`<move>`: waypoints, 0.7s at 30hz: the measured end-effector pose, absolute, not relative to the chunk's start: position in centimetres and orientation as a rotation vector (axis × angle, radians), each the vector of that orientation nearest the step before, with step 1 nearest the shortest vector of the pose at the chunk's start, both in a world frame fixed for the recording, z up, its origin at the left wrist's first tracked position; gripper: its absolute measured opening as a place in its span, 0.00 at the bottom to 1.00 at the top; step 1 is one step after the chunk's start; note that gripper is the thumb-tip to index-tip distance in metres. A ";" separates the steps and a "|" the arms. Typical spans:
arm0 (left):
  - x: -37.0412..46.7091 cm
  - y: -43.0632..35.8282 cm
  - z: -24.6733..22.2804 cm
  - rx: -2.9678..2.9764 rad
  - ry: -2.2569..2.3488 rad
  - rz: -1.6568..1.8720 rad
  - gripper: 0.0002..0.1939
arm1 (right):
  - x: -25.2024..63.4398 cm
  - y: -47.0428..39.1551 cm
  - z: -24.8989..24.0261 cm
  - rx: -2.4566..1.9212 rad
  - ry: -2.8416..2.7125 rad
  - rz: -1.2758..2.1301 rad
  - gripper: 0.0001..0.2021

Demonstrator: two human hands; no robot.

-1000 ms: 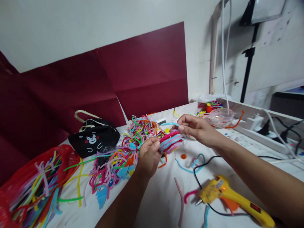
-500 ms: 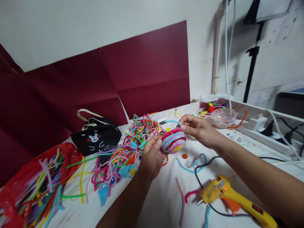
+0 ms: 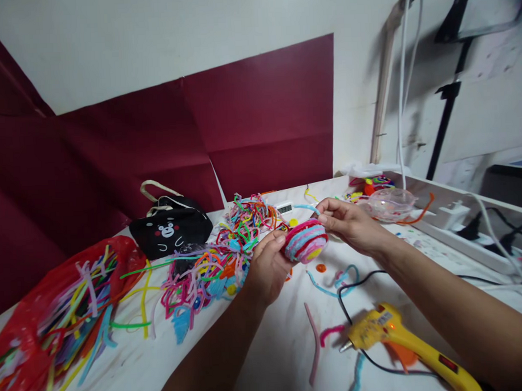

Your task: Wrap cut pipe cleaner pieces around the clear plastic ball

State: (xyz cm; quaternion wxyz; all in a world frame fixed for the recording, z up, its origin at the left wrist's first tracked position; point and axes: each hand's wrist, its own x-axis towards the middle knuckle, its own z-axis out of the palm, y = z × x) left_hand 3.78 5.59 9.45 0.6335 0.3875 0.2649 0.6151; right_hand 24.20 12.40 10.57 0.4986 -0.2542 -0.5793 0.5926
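Between both hands, the left hand [image 3: 267, 266] and right hand [image 3: 347, 224] pinch the pipe-cleaner coil [image 3: 305, 243]. Loosen either grip and, I'd judge, its free blue end [image 3: 306, 207] springs back, unwinding toward the glue gun [image 3: 403, 344] below.

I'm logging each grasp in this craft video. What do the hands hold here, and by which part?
Both hold the pink-and-blue pipe-cleaner coil: left hand grips its left edge, right hand its upper right edge.

The glue gun [image 3: 409, 341] runs out of the lower right corner, its handle end cut off. The red bag [image 3: 42, 317] of pipe cleaners is clipped by the lower left edge and blurred. Small bits in the clear bowl [image 3: 392, 204] at right are too small to tell.
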 end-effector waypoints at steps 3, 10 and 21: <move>3.7 5.8 9.2 0.913 0.620 1.419 0.23 | 24.2 12.4 10.6 -0.605 -1.397 1.426 0.36; 2.9 6.1 9.0 0.954 0.586 1.450 0.18 | 24.0 11.9 11.0 -0.555 -1.380 1.423 0.33; 1.4 7.0 9.1 0.891 0.601 1.392 0.12 | 23.4 10.5 12.1 -0.410 -1.291 1.521 0.28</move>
